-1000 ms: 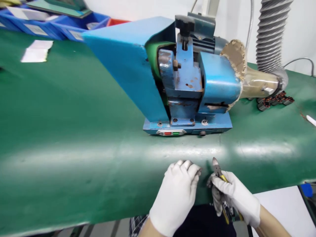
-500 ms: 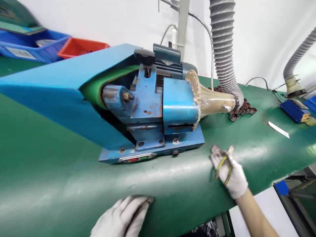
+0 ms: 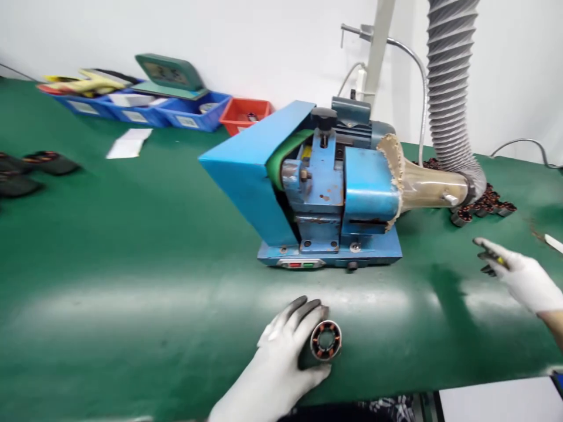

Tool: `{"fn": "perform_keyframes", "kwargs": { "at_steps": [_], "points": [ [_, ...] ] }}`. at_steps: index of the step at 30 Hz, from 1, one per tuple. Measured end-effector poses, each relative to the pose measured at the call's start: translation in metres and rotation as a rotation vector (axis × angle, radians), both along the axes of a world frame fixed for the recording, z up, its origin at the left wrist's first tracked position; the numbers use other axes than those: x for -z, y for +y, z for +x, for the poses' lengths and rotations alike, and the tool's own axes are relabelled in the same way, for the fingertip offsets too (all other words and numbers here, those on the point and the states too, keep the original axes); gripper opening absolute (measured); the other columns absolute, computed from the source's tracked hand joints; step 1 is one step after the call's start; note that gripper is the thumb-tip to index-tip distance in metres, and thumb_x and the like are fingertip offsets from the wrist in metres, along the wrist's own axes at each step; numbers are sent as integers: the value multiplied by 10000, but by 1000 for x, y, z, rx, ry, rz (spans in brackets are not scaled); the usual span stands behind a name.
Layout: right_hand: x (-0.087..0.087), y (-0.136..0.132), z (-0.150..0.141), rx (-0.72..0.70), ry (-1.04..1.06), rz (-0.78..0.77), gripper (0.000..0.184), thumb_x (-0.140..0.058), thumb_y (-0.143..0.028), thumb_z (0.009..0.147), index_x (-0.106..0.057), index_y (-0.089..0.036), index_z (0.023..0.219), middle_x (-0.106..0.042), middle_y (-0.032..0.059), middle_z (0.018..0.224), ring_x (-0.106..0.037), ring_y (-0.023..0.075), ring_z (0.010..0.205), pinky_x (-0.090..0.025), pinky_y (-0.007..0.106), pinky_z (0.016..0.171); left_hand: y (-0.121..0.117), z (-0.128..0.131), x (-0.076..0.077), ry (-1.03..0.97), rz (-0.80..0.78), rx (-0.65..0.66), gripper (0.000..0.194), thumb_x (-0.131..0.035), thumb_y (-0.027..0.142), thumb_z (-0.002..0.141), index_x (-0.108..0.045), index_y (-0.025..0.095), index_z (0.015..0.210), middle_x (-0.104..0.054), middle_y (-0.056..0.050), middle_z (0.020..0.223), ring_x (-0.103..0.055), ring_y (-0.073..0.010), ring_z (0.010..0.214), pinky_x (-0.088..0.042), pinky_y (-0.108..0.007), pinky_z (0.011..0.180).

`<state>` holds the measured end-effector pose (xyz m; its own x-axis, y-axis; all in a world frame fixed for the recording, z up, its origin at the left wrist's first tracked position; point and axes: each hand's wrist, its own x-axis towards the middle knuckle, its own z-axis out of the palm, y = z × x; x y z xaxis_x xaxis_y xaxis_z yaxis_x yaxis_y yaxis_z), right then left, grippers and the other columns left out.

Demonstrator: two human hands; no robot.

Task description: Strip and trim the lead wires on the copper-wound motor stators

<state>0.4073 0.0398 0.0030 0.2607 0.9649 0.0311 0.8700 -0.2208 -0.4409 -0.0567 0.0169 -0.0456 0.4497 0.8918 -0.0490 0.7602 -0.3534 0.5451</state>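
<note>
A motor stator [image 3: 326,340], a metal ring with copper windings inside, stands on the green bench top in front of the machine. My left hand [image 3: 288,351], in a white glove with darkened fingertips, curves beside it, thumb and fingers apart on either side. The fingertips are close to its rim; whether they touch is unclear. At the right, my gloved right hand [image 3: 519,272] hovers over the bench, fingers pointing left. Yellow-handled pliers [image 3: 501,261] sit in it, mostly hidden by the fingers. A blue belt machine [image 3: 323,181] stands between and beyond the hands.
Several stators [image 3: 484,205] are heaped beneath the grey duct hose [image 3: 453,88]. Blue bins [image 3: 193,119] and a red bin [image 3: 246,111] line the wall. White paper [image 3: 129,143] and dark items [image 3: 50,162] lie at left. The green bench [image 3: 132,246] has its front edge below.
The view has swung left. My left hand has opened out, and a stator now shows beside it. My right hand has moved farther right, its palm turned out of sight around the pliers.
</note>
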Motion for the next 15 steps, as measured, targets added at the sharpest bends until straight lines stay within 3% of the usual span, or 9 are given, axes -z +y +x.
{"fn": "perform_keyframes", "kwargs": {
  "at_steps": [3, 7, 11, 15],
  "points": [
    [27, -26, -32, -203, 102, -178, 528, -451, -243, 840, -425, -214, 1367, -610, 105, 1212, -605, 236, 1069, -455, 363, 931, 7, 8, -8, -38, 34, 22, 578, -738, 225, 579, -575, 235, 1134, -609, -93, 1216, -470, -326, 1221, -396, -538, 989],
    [54, -59, -51, -295, 38, -191, 560, -385, -186, 863, -327, -221, 1419, -574, 124, 1256, -593, 226, 1092, -466, 357, 938, 0, 14, -9, -200, -57, -94, 583, -784, 163, 522, -595, 217, 1071, -601, -115, 1218, -496, -316, 1191, -368, -539, 1005],
    [66, -75, -61, -329, -80, -93, 615, -326, -108, 846, -250, -224, 1445, -516, 140, 1307, -585, 220, 1104, -498, 338, 899, -11, 19, -12, -562, -441, -243, 531, -703, 110, 588, -549, 197, 1089, -611, -101, 1166, -557, -262, 1105, -414, -430, 972],
    [66, -72, -75, -360, -157, -57, 568, -317, -175, 872, -249, -154, 1436, -509, 187, 1282, -592, 243, 1084, -515, 349, 859, -17, 32, -14, -1028, -762, -314, 523, -709, 99, 543, -493, 191, 1010, -648, -31, 878, -630, -192, 811, -484, -313, 740]
  ]
}}
